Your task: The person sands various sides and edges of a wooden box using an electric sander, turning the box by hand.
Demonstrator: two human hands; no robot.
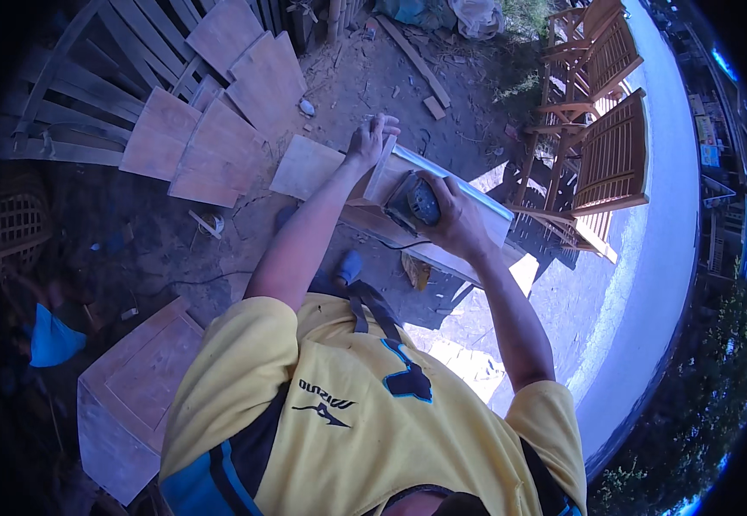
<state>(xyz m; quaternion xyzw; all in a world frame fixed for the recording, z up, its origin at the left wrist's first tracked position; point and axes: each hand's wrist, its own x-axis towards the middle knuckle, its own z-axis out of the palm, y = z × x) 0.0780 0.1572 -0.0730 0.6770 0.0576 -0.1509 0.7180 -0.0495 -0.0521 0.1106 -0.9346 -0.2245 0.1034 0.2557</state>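
My left hand [370, 138] grips the far end of a pale wooden board [382, 168] that stands on edge on a long wooden workpiece [477, 199]. My right hand [458, 222] presses on a dark power sander [414, 203] that sits against that board. A black cord [395, 246] trails from the sander toward me. The sander's underside is hidden.
Several flat wooden panels [219, 155] lie on the dirt at the upper left, over slatted frames [81, 95]. A wooden box [137, 387] stands at the lower left. Slatted wooden chairs [606, 146] stand at the upper right beside a pale paved strip [657, 258].
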